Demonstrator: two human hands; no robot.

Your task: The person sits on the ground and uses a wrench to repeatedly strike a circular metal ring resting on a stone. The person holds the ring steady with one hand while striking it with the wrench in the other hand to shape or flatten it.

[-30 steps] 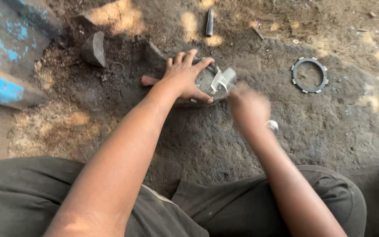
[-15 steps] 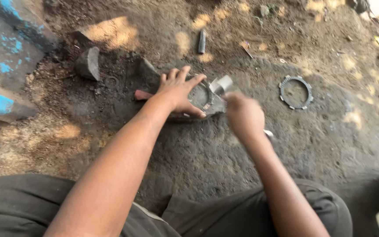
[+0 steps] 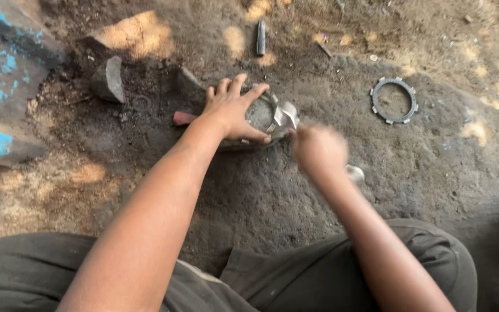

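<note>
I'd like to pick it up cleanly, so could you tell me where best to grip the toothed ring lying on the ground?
Grip the toothed ring across its thin band, from above. It lies flat and apart, its centre open for a fingertip.

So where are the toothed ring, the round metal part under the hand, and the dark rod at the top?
toothed ring (image 3: 372, 98): head view, on its left rim.
round metal part (image 3: 259, 112): head view, on its dusty face between the fingers.
dark rod (image 3: 260, 37): head view, mid-length.
</note>
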